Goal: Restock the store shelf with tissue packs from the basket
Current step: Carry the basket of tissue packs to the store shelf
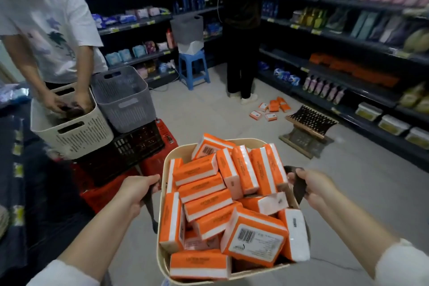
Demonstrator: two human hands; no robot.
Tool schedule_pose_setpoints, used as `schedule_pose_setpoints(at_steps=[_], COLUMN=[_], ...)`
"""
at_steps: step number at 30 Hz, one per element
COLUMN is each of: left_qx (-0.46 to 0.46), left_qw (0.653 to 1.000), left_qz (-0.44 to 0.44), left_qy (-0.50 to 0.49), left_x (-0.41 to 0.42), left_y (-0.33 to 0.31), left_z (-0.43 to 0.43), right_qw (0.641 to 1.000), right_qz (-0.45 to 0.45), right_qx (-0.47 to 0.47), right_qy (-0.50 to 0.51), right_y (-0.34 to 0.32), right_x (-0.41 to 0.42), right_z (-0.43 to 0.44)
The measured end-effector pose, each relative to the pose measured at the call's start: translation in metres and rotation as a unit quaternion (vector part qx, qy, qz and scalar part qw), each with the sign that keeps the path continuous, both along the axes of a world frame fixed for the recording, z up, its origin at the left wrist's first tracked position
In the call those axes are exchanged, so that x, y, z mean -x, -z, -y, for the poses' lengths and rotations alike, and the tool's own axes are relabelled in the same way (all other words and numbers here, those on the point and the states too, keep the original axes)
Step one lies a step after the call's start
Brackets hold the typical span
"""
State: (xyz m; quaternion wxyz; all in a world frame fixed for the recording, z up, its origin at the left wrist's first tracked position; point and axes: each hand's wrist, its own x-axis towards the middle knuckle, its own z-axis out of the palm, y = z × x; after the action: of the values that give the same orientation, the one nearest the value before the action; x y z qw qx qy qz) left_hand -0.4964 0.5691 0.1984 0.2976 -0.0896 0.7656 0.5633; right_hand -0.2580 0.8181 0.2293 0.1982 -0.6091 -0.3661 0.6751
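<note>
Two handles masked — left hand, right hand; lower tissue packs buried

Illegible lettering on tissue packs

A cream basket, filled with orange-and-white tissue packs, is held at 6 o'clock. Its dark handles are gripped by the left hand at 9 o'clock and the right hand at 3 o'clock. Loose packs are seen on the floor at 1 o'clock, below a dark shelf at 2 o'clock.
</note>
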Motion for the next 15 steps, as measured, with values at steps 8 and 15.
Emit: schedule_pose_setpoints(at_steps=[8,15], left_qx=[-0.019,-0.054], left_qw=[0.993,0.986], left_qz=[0.001,-0.005], left_qy=[0.113,0.159], left_x=[0.071,0.088], left_y=[-0.015,-0.017], left_z=[-0.068,-0.136], right_qw=[0.993,0.984], right_qz=[-0.002,-0.014], right_qx=[-0.002,-0.018], right_qy=[0.117,0.176], right_y=[0.007,0.01], right_x=[0.014,0.005], right_z=[-0.013,-0.042])
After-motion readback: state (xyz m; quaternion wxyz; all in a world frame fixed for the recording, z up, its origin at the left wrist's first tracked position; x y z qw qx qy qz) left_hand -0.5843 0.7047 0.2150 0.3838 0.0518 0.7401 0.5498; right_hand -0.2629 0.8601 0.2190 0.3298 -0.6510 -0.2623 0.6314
